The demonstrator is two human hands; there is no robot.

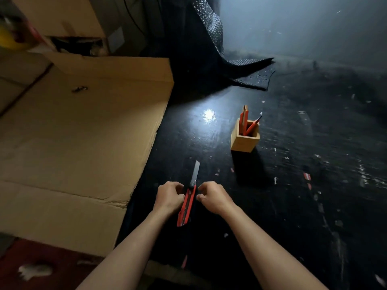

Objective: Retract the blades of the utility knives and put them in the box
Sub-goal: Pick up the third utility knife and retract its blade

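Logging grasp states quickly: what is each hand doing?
Left hand: closed on the red utility knife, blade out.
Right hand: curled beside the knife; contact cannot be told.

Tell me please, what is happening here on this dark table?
A person holds a red knife between both hands, the left hand gripping its body and the right hand close beside it. The blade is out, not yet retracted. A wooden box stands further back with two red items already in it.

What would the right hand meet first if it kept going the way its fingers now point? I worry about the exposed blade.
Probably the red utility knife: the right hand curls leftward toward its handle, just below the extended blade. Whether they already touch is unclear.
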